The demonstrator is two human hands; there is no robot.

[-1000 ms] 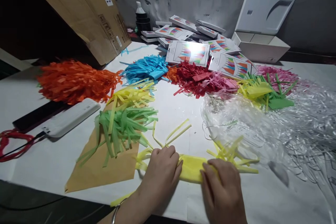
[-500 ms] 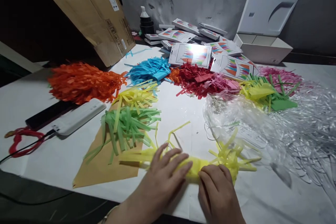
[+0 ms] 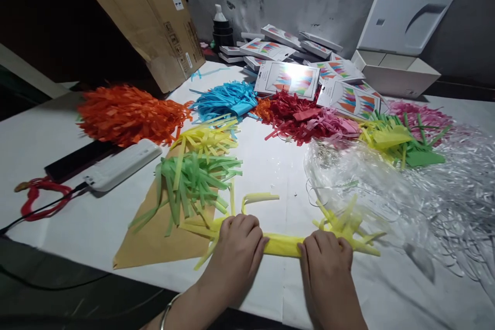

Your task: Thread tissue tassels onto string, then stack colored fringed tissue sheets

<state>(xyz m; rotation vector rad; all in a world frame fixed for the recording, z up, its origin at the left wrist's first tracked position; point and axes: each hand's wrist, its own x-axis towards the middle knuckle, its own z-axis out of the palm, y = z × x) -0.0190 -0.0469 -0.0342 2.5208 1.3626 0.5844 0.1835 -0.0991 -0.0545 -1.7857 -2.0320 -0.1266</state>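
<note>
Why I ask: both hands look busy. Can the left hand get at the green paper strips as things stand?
Probably yes. The left hand is closed on the yellow roll, but the green strips lie just beyond it with nothing between.

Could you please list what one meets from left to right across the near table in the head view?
red cord, white device, green fringed paper, left hand, yellow paper roll, right hand, clear plastic strips
</note>
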